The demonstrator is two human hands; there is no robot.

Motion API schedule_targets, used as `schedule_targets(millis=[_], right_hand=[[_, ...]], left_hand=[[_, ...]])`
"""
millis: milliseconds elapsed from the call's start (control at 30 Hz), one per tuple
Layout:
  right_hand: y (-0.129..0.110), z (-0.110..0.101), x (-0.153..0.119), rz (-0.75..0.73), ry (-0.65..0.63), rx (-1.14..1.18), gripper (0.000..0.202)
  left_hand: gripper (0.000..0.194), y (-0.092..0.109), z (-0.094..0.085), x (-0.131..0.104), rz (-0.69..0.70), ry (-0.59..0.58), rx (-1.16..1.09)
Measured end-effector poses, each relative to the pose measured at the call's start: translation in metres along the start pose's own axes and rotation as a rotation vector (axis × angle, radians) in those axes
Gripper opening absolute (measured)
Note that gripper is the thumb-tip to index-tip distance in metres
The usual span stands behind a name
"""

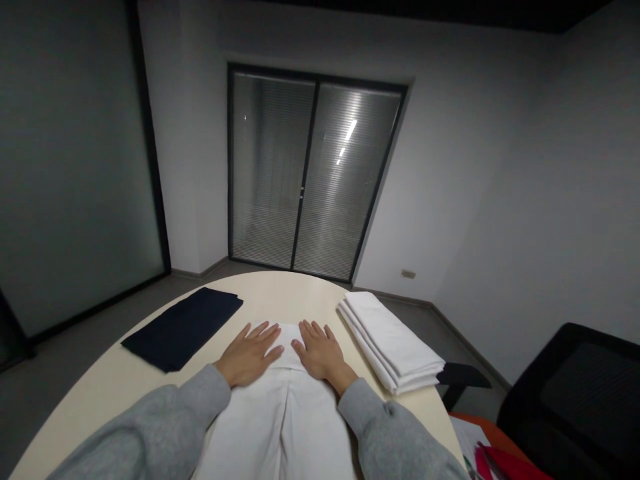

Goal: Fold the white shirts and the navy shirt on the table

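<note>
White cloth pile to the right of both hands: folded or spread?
Folded: the white cloth pile lies flat on the table, with several stacked layers showing along its edges.

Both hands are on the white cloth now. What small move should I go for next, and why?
Probably slide the left hand and right hand toward the body, smoothing the white cloth. Both lie flat near its far end, and a long line, perhaps a crease or gap, runs down its middle nearer the person.
</note>
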State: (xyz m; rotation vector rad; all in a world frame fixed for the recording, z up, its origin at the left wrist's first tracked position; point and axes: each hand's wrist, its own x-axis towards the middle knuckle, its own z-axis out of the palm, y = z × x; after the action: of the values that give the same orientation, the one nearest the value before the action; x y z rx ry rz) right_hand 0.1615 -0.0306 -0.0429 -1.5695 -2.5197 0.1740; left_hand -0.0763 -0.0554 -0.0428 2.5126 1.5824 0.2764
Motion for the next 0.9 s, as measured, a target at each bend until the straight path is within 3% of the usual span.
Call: schedule_targets(millis=[100,167,300,433,533,633,767,900], right_hand=[[-0.001,-0.002,0.000,0.027,-0.009,0.005,0.074],[-0.003,-0.002,0.000,0.036,-0.011,0.013,0.073],[-0.009,-0.005,-0.004,0.043,-0.002,0.018,0.071],[-0.013,-0.017,-0.009,0.034,0.025,0.001,0.065],[-0.008,-0.033,-0.001,0.038,0.012,-0.014,0.060],[0.007,-0.052,0.020,0.083,-0.086,-0.021,0.058],[0.023,-0.072,0.050,0.127,-0.257,-0.052,0.045],[0.016,-0.085,0.056,0.100,-0.241,-0.122,0.035]], left_hand=[[0.073,-0.018,-0.006,0.001,-0.197,-0.036,0.038],[0.074,-0.021,-0.009,0.004,-0.248,-0.009,0.087],[0.070,-0.006,-0.012,0.021,-0.070,0.104,0.132],[0.064,0.007,-0.008,0.043,0.050,0.069,0.062],[0.054,0.004,-0.005,0.051,0.114,0.156,0.064],[0.044,-0.003,-0.012,0.053,0.180,0.179,0.039],[0.034,-0.011,-0.036,0.057,0.092,0.132,-0.104],[0.028,-0.016,-0.057,0.060,0.047,0.100,-0.123]])
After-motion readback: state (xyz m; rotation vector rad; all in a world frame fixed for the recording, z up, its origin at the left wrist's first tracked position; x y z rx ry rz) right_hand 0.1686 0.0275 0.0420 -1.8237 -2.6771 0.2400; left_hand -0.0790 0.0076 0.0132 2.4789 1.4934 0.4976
